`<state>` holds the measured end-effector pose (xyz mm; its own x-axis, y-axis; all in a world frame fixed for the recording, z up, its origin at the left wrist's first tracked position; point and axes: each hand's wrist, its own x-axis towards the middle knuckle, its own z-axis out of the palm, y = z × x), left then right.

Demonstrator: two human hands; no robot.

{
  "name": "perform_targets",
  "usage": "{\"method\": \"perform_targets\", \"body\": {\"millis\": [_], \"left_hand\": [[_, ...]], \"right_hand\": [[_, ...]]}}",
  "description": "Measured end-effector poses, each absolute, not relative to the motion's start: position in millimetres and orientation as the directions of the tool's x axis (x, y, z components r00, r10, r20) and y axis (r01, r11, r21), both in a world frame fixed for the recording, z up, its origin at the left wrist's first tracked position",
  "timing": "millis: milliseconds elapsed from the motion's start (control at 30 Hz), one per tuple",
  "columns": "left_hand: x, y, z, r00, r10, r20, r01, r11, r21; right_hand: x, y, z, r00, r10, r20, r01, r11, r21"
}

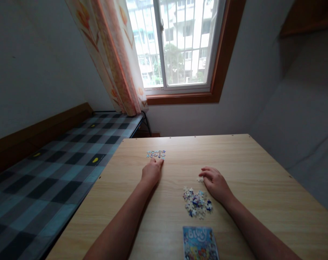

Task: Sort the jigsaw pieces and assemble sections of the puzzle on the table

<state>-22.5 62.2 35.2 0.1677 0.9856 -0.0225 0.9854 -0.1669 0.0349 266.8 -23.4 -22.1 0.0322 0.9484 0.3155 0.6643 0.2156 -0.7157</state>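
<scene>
My left hand reaches to the front edge of a small block of jigsaw pieces, laid out in rows on the table. Its fingers are drawn together, with the tips on a puzzle piece at the block's right end. Farther right, my right hand rests palm down, fingers loosely spread and slightly bent. Beside its fingertips lie pale puzzle pieces, partly covered by the fingers. A loose pile of jigsaw pieces, some white and some blue or coloured, sits just nearer to me.
A blue picture box marked "Bluey" lies at the near edge of view. The wooden table reaches toward a wall below a window. On the left stand a bed with a checked cover and a floral curtain.
</scene>
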Motion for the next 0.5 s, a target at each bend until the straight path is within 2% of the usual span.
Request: {"method": "perform_targets", "body": {"millis": [267, 500], "left_hand": [[-23.4, 63.2, 31.8, 0.16, 0.987, -0.024, 0.986, -0.159, 0.044], [-18.1, 60.1, 34.4, 0.166, 0.984, 0.056, 0.982, -0.17, 0.081]], "right_hand": [[267.4, -23.1, -22.7, 0.04, 0.95, 0.31, 0.658, 0.208, -0.724], [268.2, -22.0, -21.6, 0.091, 0.943, 0.32, 0.634, 0.193, -0.749]]}}
